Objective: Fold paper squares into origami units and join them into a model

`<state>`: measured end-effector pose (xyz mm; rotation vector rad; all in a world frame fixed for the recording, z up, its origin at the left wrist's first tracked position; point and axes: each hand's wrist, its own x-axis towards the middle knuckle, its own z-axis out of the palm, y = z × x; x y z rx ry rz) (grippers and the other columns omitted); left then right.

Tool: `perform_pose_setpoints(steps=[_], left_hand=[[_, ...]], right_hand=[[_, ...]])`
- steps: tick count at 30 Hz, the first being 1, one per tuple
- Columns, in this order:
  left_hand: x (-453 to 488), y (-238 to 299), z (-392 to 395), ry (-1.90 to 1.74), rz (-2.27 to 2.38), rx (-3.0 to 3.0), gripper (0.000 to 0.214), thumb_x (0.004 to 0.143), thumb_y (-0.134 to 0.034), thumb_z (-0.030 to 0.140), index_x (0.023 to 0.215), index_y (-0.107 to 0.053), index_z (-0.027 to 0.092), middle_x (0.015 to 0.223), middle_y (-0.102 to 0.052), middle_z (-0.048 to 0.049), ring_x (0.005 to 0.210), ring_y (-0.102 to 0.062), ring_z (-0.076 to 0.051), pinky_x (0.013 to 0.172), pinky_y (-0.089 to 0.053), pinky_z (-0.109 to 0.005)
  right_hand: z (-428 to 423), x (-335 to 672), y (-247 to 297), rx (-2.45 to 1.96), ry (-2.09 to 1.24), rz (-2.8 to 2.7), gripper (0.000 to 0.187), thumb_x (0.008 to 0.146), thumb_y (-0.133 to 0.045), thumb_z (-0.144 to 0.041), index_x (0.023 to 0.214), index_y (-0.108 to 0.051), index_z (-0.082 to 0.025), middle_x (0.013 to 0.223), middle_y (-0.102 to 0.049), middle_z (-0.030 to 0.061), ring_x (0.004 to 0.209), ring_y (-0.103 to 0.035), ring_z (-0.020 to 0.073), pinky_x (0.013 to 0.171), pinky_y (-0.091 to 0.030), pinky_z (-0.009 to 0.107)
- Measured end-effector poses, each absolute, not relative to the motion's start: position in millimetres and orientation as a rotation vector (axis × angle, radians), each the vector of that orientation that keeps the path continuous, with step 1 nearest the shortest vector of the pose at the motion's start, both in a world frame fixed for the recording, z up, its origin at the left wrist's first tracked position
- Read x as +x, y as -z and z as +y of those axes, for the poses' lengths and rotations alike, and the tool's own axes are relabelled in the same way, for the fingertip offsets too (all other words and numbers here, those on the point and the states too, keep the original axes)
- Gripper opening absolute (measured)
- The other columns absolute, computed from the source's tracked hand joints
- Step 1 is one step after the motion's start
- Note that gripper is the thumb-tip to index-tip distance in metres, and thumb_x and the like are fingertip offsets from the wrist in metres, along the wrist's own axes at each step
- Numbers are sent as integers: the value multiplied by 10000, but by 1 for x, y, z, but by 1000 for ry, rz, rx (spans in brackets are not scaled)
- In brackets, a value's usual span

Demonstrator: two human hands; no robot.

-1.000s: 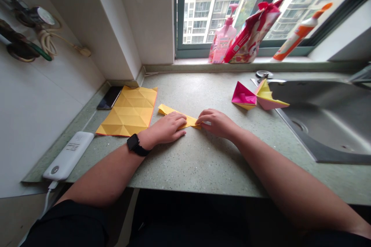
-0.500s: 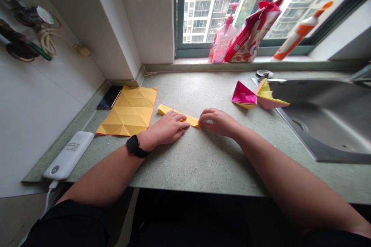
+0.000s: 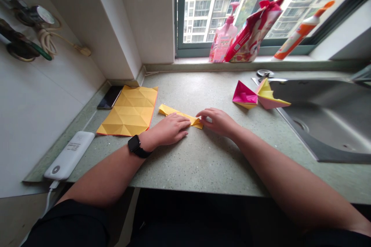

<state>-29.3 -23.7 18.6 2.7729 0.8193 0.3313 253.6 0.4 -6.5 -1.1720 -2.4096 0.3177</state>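
The counter [image 3: 203, 162] is bare across the lower middle of the frame. A flat paper strip [image 3: 171, 110] crosses the centre. At left, a creased sheet [image 3: 130, 112], phone [image 3: 109, 97] and power bank [image 3: 69, 156] crowd the wall. At right, folded paper shapes [image 3: 246, 96] sit beside the sink [image 3: 333, 123]. Bottles [image 3: 222, 44] line the sill at the top.

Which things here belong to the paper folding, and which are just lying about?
Folding: yellow paper strip, touched by left hand and right hand; creased yellow sheet; pink-and-yellow folded shapes.
Lying about: phone, power bank, pump bottle, red pouch, orange bottle.
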Motion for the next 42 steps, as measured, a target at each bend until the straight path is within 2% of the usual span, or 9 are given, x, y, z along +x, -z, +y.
perform_pose_setpoints(steps=[6, 12, 18, 24, 30, 35, 42], left_hand=[[-30, -17, -25, -327, 798, 2771, 472, 1099, -641, 365, 1559, -599, 271, 1559, -645, -101, 1409, -596, -301, 1236, -452, -483], [-30, -17, -25, -288, 806, 2838, 344, 1106, -637, 398, 1410, -712, 257, 1475, -669, -124, 1365, -601, -321, 1216, -461, -513], [-29, -16, -24, -283, 813, 2860, 366, 1096, -663, 389, 1424, -710, 232, 1454, -672, -137, 1356, -604, -326, 1215, -468, -503], [-27, -16, -24, -274, 811, 2855, 377, 1095, -668, 382, 1442, -697, 237, 1445, -678, -131, 1360, -608, -318, 1214, -469, -499], [-27, -17, -24, -268, 811, 2868, 354, 1086, -686, 376, 1405, -716, 226, 1433, -684, -133, 1355, -609, -327, 1204, -477, -499], [-28, -16, -24, -277, 792, 2870, 344, 1086, -685, 373, 1398, -717, 230, 1454, -677, -132, 1353, -605, -323, 1206, -470, -502], [-27, -14, -25, -269, 798, 2875, 365, 1098, -665, 386, 1429, -711, 240, 1496, -666, -132, 1378, -594, -329, 1216, -456, -516]], right_hand=[[0, 248, 10, -1242, -307, -2371, 245, 984, -704, -207, 1205, -798, -256, 955, -803, 49, 905, -741, 235, 881, -573, 391], [0, 249, 14, -1252, -288, -2361, 278, 985, -708, -183, 1226, -794, -292, 1040, -789, 62, 1007, -734, 256, 958, -590, 430], [0, 245, 19, -1260, -292, -2310, 270, 971, -781, -292, 1239, -813, -282, 1249, -740, 114, 1163, -709, 306, 1075, -582, 510], [-1, 236, 24, -1307, -305, -2298, 328, 976, -779, -376, 1292, -797, -288, 1392, -699, 128, 1341, -652, 344, 1200, -516, 568], [4, 239, 33, -1481, -359, -2276, 515, 968, -792, -465, 1455, -702, -324, 1646, -558, 138, 1610, -416, 436, 1302, -353, 707], [11, 248, 34, -1527, -401, -2304, 602, 955, -805, -502, 1512, -653, -332, 1711, -500, 137, 1647, -354, 460, 1327, -258, 752], [19, 263, 33, -1559, -442, -2306, 614, 945, -812, -534, 1502, -667, -320, 1715, -493, 158, 1648, -352, 468, 1318, -279, 757]])
